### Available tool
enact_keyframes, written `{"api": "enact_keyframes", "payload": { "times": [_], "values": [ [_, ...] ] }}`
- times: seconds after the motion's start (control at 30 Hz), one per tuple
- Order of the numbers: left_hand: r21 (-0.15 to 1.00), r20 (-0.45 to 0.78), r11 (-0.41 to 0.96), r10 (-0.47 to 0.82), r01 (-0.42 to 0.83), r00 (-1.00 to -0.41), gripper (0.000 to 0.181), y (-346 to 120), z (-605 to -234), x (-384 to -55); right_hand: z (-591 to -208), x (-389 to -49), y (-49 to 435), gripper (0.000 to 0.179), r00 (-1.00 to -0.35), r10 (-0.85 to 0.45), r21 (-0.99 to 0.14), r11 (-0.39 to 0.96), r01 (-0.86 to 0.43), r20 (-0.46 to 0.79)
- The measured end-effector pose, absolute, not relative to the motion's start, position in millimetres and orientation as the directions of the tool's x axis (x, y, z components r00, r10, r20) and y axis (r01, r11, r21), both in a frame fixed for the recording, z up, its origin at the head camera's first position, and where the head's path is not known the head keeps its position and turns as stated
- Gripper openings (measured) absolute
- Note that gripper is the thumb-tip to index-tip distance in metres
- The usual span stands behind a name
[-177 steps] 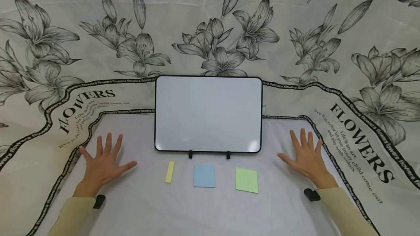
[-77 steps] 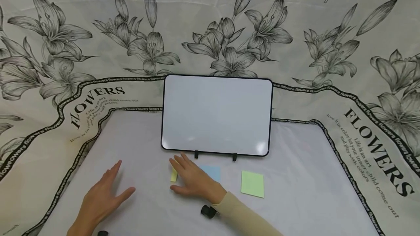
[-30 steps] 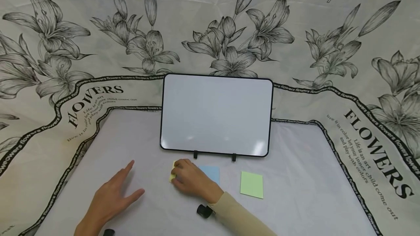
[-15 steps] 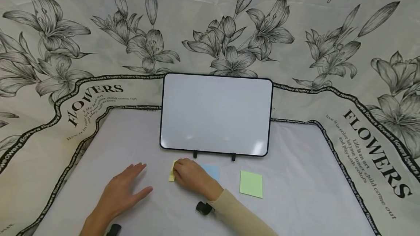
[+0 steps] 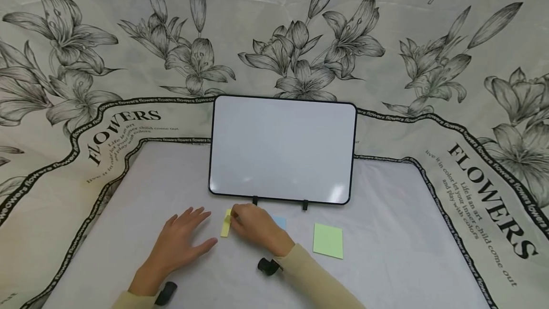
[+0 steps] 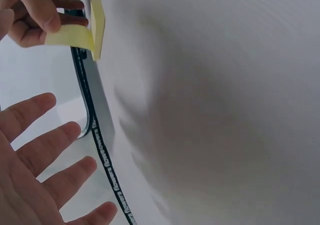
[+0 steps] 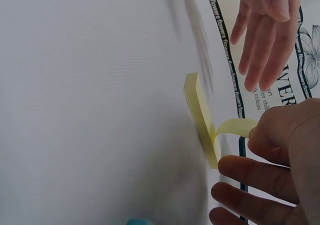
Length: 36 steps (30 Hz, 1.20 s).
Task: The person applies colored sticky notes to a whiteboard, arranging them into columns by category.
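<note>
My right hand (image 5: 259,229) pinches the loose end of a yellow sticky note (image 7: 234,126) between thumb and index finger. The narrow strip curls up from its slim yellow pad (image 7: 201,117), still joined near one end of it. The pad lies on the white cloth, and the other right fingers reach down beside it. My left hand (image 5: 177,241) hovers left of the pad with its fingers spread and nothing in them. Partly behind the right hand is a blue sticky note pad (image 5: 280,222). Further right lies a green sticky note pad (image 5: 328,241).
A blank whiteboard (image 5: 283,149) with a black frame stands behind the pads on two small black feet. White cloth (image 5: 399,232) covers the table, bordered by a flower-printed cloth (image 5: 463,166). Each wrist carries a small black camera (image 5: 268,266).
My right hand has come from the right side to the yellow pad and lifted a strip's end. My left hand has moved right, closer to the pad, with its fingers still spread.
</note>
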<state>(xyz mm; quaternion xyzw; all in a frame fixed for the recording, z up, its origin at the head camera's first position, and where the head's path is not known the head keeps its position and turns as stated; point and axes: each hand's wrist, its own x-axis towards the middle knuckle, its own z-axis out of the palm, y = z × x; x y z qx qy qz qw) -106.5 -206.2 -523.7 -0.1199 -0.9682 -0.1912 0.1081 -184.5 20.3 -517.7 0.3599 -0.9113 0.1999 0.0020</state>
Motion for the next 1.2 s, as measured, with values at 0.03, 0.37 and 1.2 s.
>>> {"api": "enact_keyframes", "payload": {
  "times": [0.03, 0.37, 1.2],
  "values": [
    [0.347, 0.255, 0.897, 0.19, 0.273, -0.948, 0.065, -204, -525, -108, -517, -185, 20, 0.011, -0.746, -0.65, -0.374, 0.662, -0.649, 0.145],
    [0.323, 0.232, 0.913, 0.179, 0.249, -0.956, 0.051, -183, -534, -119, -514, -191, 22, 0.012, -0.763, -0.632, -0.434, 0.655, -0.619, 0.133],
    [0.4, 0.152, 0.899, 0.128, 0.179, -0.98, 0.026, -168, -533, -124, -514, -193, 22, 0.012, -0.736, -0.66, -0.507, 0.587, -0.631, 0.151]
  ]
}}
